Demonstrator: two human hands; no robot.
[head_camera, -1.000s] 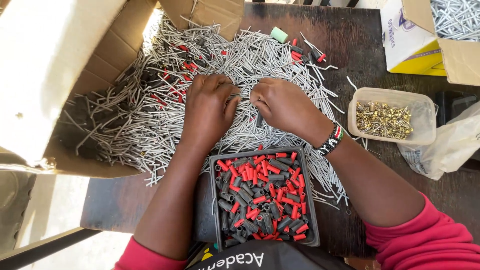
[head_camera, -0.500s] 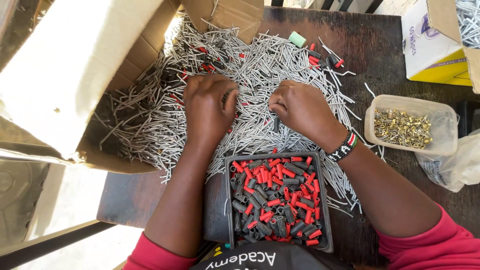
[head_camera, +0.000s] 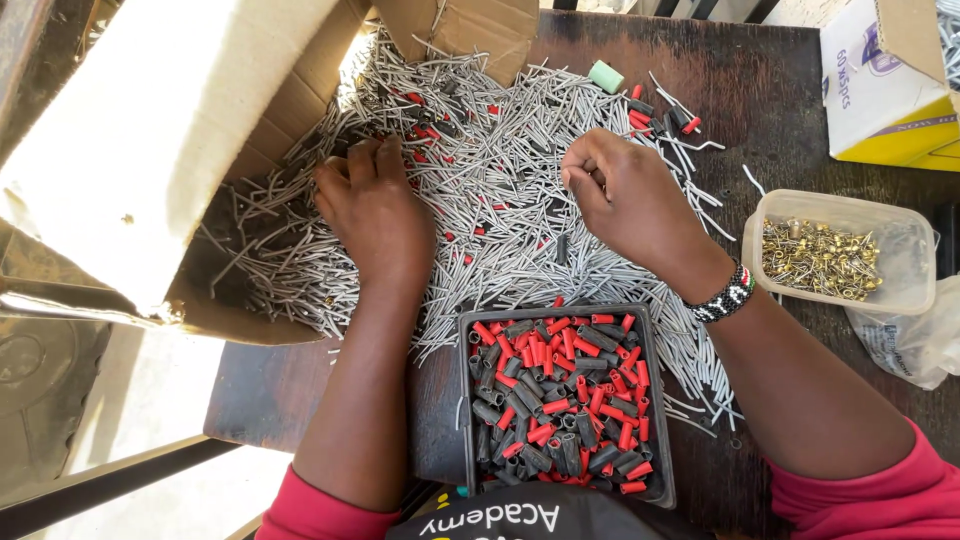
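The left hand has moved outward since half a second ago and now rests near the open cardboard box, fingers curled down into the pile of grey metal pins. The right hand has drawn apart from it, fingers bent together; if they pinch something, it cannot be seen. The black tray of red and grey sleeves sits just below the pile, between the forearms.

Between my left hand and right hand lies open pile of grey tubes; the cardboard box flap walls my left, the black tray blocks toward me, the clear tub crowds my right
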